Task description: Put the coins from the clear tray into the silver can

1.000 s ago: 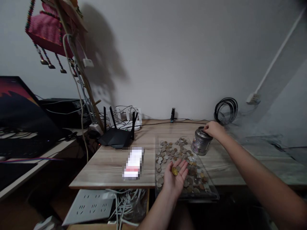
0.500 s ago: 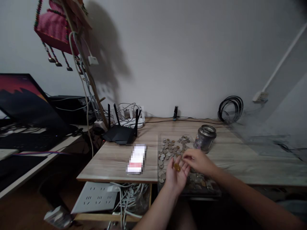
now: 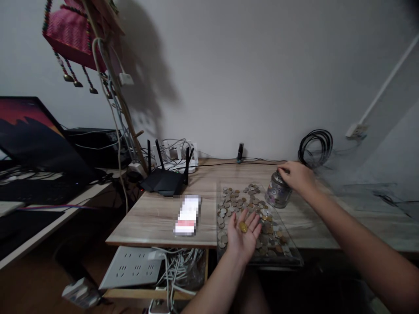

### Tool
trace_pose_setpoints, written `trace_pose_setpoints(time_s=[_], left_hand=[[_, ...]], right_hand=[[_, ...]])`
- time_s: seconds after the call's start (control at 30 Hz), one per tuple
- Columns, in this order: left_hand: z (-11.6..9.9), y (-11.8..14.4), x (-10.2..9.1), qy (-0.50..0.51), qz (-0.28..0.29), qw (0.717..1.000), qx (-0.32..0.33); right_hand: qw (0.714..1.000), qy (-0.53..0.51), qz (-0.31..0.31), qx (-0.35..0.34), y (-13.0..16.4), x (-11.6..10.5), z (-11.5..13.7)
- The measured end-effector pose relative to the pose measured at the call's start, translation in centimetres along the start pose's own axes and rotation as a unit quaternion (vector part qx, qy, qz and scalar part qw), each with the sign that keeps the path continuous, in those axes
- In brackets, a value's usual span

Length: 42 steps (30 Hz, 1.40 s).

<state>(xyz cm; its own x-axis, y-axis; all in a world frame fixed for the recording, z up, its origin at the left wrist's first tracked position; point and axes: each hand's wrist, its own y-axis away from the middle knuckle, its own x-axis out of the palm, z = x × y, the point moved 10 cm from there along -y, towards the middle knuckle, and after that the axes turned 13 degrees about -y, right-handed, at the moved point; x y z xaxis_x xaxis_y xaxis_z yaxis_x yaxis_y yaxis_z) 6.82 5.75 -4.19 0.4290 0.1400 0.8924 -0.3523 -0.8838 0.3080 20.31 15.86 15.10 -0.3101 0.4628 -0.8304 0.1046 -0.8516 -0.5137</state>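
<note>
Palm up, my left hand (image 3: 244, 237) holds a few gold-coloured coins (image 3: 243, 226) in its hollow, its fingers stretched out. It hovers above a clear tray (image 3: 296, 260) with many loose silver and brassy coins (image 3: 234, 201) spread over it. My right hand (image 3: 294, 174) is over the mouth of a metallic-looking jar (image 3: 278, 192) at the tray's back right corner. Its thumb and fingers are pinched together at the rim; whatever they hold, if anything, is hidden. The hand covers part of the jar's opening.
Left of the tray lies a lit phone (image 3: 188, 216). Behind it stands a black router (image 3: 163, 181) with upright antennas. An open drawer (image 3: 140, 294) below holds a power strip (image 3: 131, 266) and tangled cables. A coiled black cable (image 3: 316, 148) leans against the wall.
My right hand has moved from above the left palm, up and right to the jar's mouth. The left hand has stayed nearly in place with the gold-coloured coins in it.
</note>
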Motion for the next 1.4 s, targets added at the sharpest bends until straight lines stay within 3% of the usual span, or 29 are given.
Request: trace_pose_setpoints(time_s=[0.03,0.1,0.13,0.2,0.27,0.33,0.4,0.43,0.5,0.53,0.6,0.7,0.8,0.93,1.07,1.13,1.2,1.3,1.4], left_hand=[[-0.1,0.1,0.0,0.003,-0.002,1.0,0.004],[-0.3,0.4,0.1,0.002,-0.005,1.0,0.01],[-0.3,0.5,0.2,0.0,-0.001,1.0,0.011],[-0.3,0.6,0.6,-0.004,0.018,1.0,0.011],[-0.2,0.6,1.0,-0.012,0.048,0.999,0.018],[-0.2,0.7,1.2,-0.043,0.067,0.996,0.034],[-0.2,1.1,1.1,-0.122,0.068,0.989,0.056],[-0.3,1.5,1.2,-0.187,0.067,0.977,0.077],[-1.2,2.7,2.0,-0.359,0.071,0.919,0.147],[-1.7,3.6,2.8,-0.461,0.078,0.864,0.185],[-2.8,5.1,4.0,-0.606,0.081,0.754,0.241],[-5.9,6.3,4.9,-0.72,0.047,0.62,0.309],[-9.7,6.0,4.6,-0.769,-0.011,0.535,0.351],[-12.0,3.7,3.4,-0.843,-0.052,0.429,0.322],[-11.4,0.8,3.0,-0.902,-0.033,0.333,0.272],[-10.5,-1.1,3.1,-0.929,-0.016,0.284,0.237],[-9.8,-3.2,3.1,-0.954,-0.014,0.234,0.185],[-8.8,-6.4,3.6,-0.975,-0.002,0.178,0.135],[-7.8,-8.8,3.6,-0.985,0.019,0.153,0.077]], right_hand=[[0.997,-0.047,0.013,-0.061,2.0,0.4,3.0],[0.959,-0.133,0.156,-0.197,7.6,3.6,9.3],[0.936,-0.153,0.211,-0.236,10.4,5.1,11.6],[0.923,-0.173,0.236,-0.251,13.9,6.7,13.7],[0.927,-0.186,0.221,-0.239,14.6,7.0,13.6],[0.943,-0.198,0.17,-0.205,12.4,5.7,11.2],[0.973,-0.188,0.074,-0.115,7.8,2.8,6.2],[0.986,-0.165,0.009,-0.037,5.3,1.0,2.7],[0.992,-0.085,-0.022,0.089,1.1,-0.9,-3.3],[0.992,-0.056,0.006,0.112,-0.7,-0.7,-5.2],[0.988,-0.024,0.076,0.131,-3.0,0.5,-7.7],[0.982,0.018,0.121,0.143,-4.0,2.1,-9.3],[0.982,0.059,0.119,0.132,-3.8,2.4,-8.9],[0.979,0.07,0.149,0.124,-2.9,2.3,-7.3],[0.999,0.024,0.028,0.033,-1.6,1.2,-2.5],[0.993,-0.047,0.1,-0.034,0.2,4.9,0.7],[0.962,-0.071,0.254,-0.068,2.7,10.7,3.0],[0.934,0.0,0.354,-0.034,4.7,16.4,2.7],[0.926,0.019,0.378,0.004,4.4,18.5,1.1]])
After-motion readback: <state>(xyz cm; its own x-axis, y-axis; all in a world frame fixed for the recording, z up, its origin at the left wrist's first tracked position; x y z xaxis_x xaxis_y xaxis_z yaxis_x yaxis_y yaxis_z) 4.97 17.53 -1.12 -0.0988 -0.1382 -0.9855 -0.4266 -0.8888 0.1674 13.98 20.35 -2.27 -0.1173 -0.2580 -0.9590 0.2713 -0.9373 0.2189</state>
